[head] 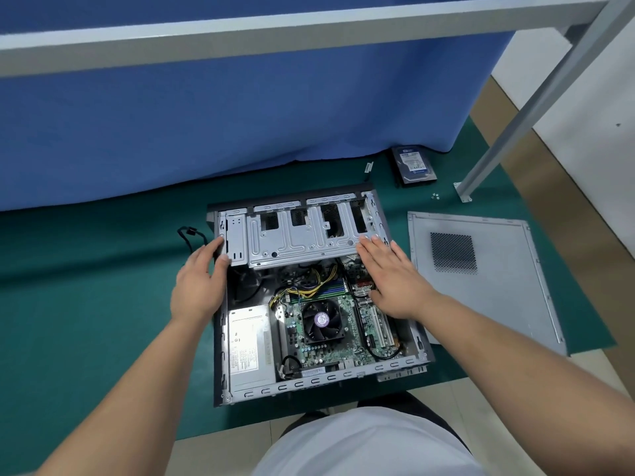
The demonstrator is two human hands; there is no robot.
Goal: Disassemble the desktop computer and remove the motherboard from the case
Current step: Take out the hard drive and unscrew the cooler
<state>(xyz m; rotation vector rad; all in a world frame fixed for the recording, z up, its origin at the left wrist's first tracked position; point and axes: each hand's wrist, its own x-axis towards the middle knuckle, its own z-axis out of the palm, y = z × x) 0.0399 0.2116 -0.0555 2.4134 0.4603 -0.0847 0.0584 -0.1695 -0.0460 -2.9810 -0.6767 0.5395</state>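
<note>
An open desktop case (220, 355) lies on its side on a green mat. Inside sit the green motherboard (330, 352) with a black CPU fan (321, 321), a silver power supply (249, 348) at the left and yellow-black cables (309, 286). A silver drive cage (295, 235) spans the far end of the case. My left hand (199, 286) is at the cage's left end, thumb on its front corner and fingers along its side. My right hand (391, 273) lies flat with straight fingers on the cage's right end.
The removed grey side panel (481, 280) lies right of the case. A hard drive (414, 164) and a few loose screws (435, 196) lie at the back right by a metal frame leg (481, 173). A black cable loop (190, 235) sticks out left. Blue cloth hangs behind.
</note>
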